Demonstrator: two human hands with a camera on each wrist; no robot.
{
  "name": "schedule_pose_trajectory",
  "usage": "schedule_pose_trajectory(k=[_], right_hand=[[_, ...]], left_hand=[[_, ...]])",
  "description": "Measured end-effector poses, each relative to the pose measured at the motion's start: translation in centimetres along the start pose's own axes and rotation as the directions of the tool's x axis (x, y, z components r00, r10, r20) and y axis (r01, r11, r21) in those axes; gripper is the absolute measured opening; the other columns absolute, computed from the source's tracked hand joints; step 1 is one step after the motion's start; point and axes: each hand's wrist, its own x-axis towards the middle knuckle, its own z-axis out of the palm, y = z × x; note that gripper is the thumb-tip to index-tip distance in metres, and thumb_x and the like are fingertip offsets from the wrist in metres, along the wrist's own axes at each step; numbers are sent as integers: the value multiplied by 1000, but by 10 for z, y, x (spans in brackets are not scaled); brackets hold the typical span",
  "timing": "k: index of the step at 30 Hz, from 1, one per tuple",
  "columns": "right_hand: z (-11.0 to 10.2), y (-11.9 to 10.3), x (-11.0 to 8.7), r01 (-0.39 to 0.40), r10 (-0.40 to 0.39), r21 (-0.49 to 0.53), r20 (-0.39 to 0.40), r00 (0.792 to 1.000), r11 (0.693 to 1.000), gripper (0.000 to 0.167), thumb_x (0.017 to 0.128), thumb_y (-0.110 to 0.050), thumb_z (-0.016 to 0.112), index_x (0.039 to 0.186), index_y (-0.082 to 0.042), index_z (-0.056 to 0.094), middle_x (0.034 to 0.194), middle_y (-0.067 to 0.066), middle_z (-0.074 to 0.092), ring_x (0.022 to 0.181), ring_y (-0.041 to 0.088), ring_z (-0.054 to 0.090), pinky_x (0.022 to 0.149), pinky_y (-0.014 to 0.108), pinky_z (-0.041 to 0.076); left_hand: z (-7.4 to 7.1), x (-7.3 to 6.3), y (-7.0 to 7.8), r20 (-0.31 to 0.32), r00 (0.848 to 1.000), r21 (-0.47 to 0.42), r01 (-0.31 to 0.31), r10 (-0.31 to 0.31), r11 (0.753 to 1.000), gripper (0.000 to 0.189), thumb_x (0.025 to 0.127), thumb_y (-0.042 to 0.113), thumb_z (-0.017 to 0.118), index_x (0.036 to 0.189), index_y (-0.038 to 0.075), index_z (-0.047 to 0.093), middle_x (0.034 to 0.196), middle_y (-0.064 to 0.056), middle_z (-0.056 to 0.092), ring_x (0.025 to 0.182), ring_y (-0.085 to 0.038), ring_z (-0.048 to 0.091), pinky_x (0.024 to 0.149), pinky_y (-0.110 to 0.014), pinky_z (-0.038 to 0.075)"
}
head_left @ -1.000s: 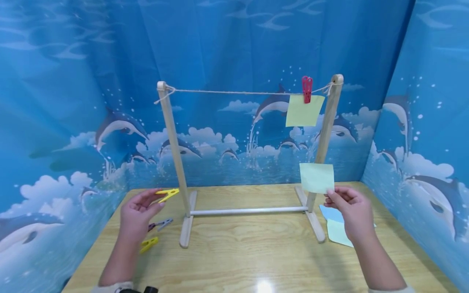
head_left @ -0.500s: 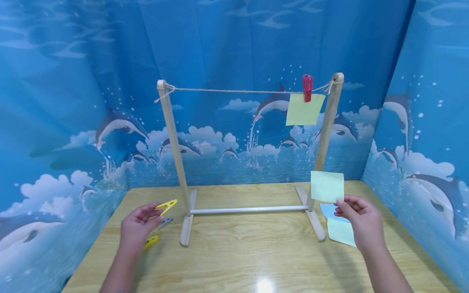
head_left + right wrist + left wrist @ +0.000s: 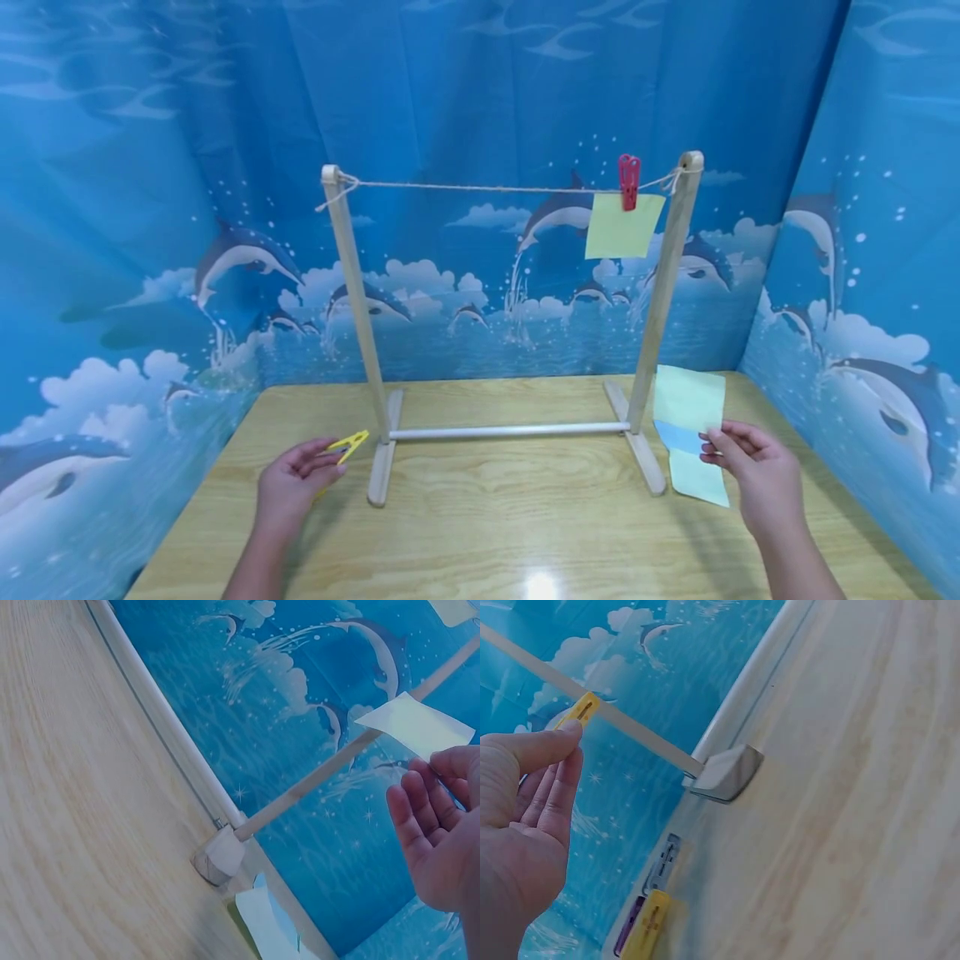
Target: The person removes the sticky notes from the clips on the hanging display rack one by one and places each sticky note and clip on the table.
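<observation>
My left hand (image 3: 298,485) pinches a yellow clothespin (image 3: 351,443) between thumb and fingers, above the table's left side. On the right, my right hand (image 3: 761,479) grips a pale green paper note (image 3: 690,396) by its lower right corner; the note stands upright. Behind and below it lie a blue note (image 3: 678,437) and another pale green note (image 3: 697,479) on the table. The left wrist view shows a grey clothespin (image 3: 662,864), a purple clothespin (image 3: 629,927) and a second yellow clothespin (image 3: 646,928) lying together; my left hand mostly hides them in the head view.
A wooden frame stands mid-table, with a left post (image 3: 356,308), a right post (image 3: 663,292) and a metal crossbar (image 3: 510,431). A string (image 3: 465,188) spans its top. A red clothespin (image 3: 629,182) holds a yellow-green note (image 3: 622,229) there. A dolphin-print curtain (image 3: 450,100) surrounds the table.
Both hands have come down toward the table, the left with its yellow clothespin. My right hand has also moved right with the pale green note, away from the right post.
</observation>
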Motion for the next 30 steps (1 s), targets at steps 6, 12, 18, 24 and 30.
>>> schedule_pose_trajectory(k=[6, 12, 18, 24, 30], right_hand=[[-13, 7, -4, -5, 5, -16, 5, 1000, 1000, 11, 90, 2, 66, 92, -7, 71, 81, 2, 73, 71, 11, 70, 65, 26, 59], [-27, 12, -4, -25, 25, -3, -1, 1000, 1000, 14, 90, 3, 66, 94, -9, 73, 82, 2, 73, 72, 11, 70, 66, 25, 59], [-47, 18, -5, -28, 29, -16, 26, 999, 999, 17, 91, 4, 64, 94, -9, 73, 83, 1, 73, 73, 12, 70, 67, 25, 59], [-71, 24, -11, -63, 66, -69, 34, 997, 996, 16, 93, 1, 63, 95, -11, 73, 85, 1, 74, 74, 11, 70, 69, 25, 58], [-87, 33, -10, -128, 129, -76, 9, 992, 989, 14, 92, -2, 66, 94, -15, 73, 85, 1, 74, 75, 11, 70, 68, 27, 59]], left_hand=[[2, -4, -11, -1, 1000, 2, -6, 6, 1000, 47, 74, -14, 74, 119, -14, 59, 88, -4, 74, 79, -4, 69, 71, -22, 58], [4, -6, -17, -16, 998, 82, 59, -58, 995, 49, 76, -12, 74, 121, -12, 58, 97, -14, 73, 80, -6, 69, 72, -20, 57], [6, -4, -27, -35, 991, 193, 134, -130, 972, 52, 73, -7, 79, 121, -7, 60, 98, -13, 72, 76, -4, 67, 69, -17, 55], [6, -2, -37, -33, 988, 212, 154, -151, 965, 52, 69, -7, 82, 117, -6, 63, 100, -11, 71, 75, -6, 68, 67, -19, 56], [1, 2, -38, -14, 989, 240, 145, -146, 960, 53, 69, -2, 84, 117, -6, 62, 104, -14, 70, 77, -7, 67, 67, -19, 56]])
